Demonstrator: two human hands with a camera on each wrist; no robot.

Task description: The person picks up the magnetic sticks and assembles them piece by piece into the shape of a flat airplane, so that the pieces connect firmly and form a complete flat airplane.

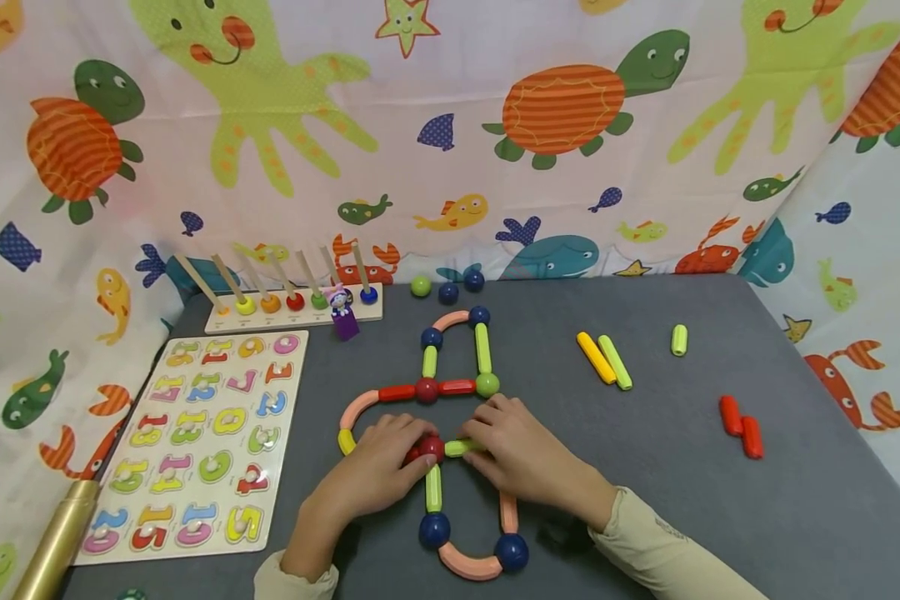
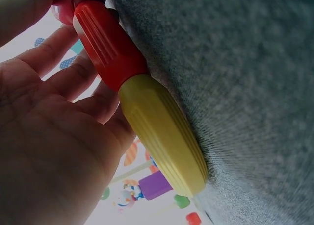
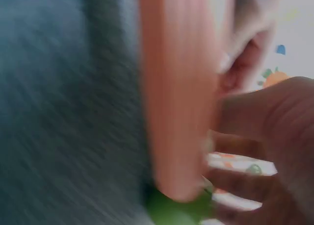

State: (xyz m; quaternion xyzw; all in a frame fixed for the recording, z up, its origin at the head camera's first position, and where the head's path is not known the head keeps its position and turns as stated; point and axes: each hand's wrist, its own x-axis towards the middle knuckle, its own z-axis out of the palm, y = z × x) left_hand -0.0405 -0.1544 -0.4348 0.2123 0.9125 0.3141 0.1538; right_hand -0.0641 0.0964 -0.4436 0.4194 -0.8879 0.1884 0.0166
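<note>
Both hands are at a figure of rods and balls flat on the table. My left hand (image 1: 381, 463) pinches the lower red ball (image 1: 432, 448) between thumb and fingers. In the left wrist view a red rod (image 2: 110, 46) runs from that ball to a yellow piece (image 2: 162, 132) beside the palm. My right hand (image 1: 523, 452) grips a light green rod (image 1: 459, 448) whose left end meets the red ball. Under the right hand a peach piece (image 3: 179, 97) shows, blurred, with a green ball (image 3: 176, 210) at its end. The right fingertips lie close below the upper green ball (image 1: 487, 384).
Loose yellow (image 1: 596, 357) and green rods (image 1: 616, 362), a short green rod (image 1: 678, 340) and red rods (image 1: 752, 437) lie to the right. On the left are a number puzzle board (image 1: 251, 533) and a peg stand (image 1: 221, 323). Loose balls (image 1: 448, 292) sit at the back.
</note>
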